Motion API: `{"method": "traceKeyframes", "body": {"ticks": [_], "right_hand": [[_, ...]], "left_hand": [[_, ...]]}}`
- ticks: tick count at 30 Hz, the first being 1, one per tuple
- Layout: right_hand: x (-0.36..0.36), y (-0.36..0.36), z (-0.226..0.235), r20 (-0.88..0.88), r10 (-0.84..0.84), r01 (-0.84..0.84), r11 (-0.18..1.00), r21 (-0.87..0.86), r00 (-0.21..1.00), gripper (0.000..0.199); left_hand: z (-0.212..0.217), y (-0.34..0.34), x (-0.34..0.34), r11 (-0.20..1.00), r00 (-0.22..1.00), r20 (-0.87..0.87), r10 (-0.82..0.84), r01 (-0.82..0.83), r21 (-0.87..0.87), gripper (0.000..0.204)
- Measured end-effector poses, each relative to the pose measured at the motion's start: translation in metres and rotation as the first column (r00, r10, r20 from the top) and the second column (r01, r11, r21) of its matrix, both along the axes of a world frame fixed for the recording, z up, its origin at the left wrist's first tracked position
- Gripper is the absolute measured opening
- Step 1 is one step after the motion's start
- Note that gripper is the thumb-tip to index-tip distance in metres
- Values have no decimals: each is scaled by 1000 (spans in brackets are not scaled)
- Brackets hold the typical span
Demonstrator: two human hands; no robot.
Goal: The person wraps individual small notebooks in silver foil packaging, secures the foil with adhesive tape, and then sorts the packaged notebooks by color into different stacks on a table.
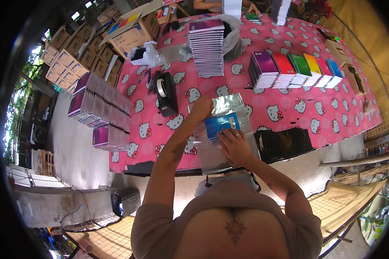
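Observation:
A small blue spiral notebook (222, 124) lies in front of me on clear plastic bags (207, 156) at the table's near edge. One clear plastic bag (229, 102) reaches past the notebook's far side and shines in the light. My left hand (201, 108) is closed at the far left of that bag, its fingers curled on the plastic. Across the notebook's lower right part lies my right hand (237, 146), fingers stretched out and a ring on one. What is under its palm is hidden.
Left of my hands stands a black tape dispenser (166, 95). Beyond are a tall purple notebook stack (206, 49) and a row of coloured notebook stacks (283, 64). Wrapped notebook stacks (100, 103) line the left edge; cardboard boxes (69, 64) stand behind. Another person's hand (253, 8) is across the table.

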State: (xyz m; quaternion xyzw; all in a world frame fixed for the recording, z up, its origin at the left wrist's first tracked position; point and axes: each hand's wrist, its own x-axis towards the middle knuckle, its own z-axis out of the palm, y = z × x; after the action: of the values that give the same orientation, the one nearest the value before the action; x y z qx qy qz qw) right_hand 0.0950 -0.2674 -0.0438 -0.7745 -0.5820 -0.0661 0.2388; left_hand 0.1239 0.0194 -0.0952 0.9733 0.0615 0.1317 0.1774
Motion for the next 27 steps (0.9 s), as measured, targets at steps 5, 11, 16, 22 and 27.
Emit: {"method": "traceKeyframes", "body": {"ticks": [5, 11, 16, 22, 27], "right_hand": [[9, -6, -15, -19, -31, 31, 1000, -4, 999, 48], [8, -3, -11, -5, -10, 10, 1000, 24, 1000, 49], [9, -2, -11, 0, 7, -7, 999, 40, 1000, 50], [8, -5, -10, -29, 1, 1, 998, 67, 1000, 47], [9, -6, -11, -22, -1, 3, 997, 76, 1000, 47]], "left_hand": [[9, -13, 13, 987, 991, -76, -112, 120, 108, 12], [-2, -12, -6, 986, 960, 226, -167, 167, 21, 16], [-20, -9, -12, 993, 957, 267, -116, 113, 29, 21], [-24, -17, -19, 1000, 919, 392, -24, 24, 5, 21], [-23, -15, -15, 995, 930, 355, -96, 100, 7, 18]]}}
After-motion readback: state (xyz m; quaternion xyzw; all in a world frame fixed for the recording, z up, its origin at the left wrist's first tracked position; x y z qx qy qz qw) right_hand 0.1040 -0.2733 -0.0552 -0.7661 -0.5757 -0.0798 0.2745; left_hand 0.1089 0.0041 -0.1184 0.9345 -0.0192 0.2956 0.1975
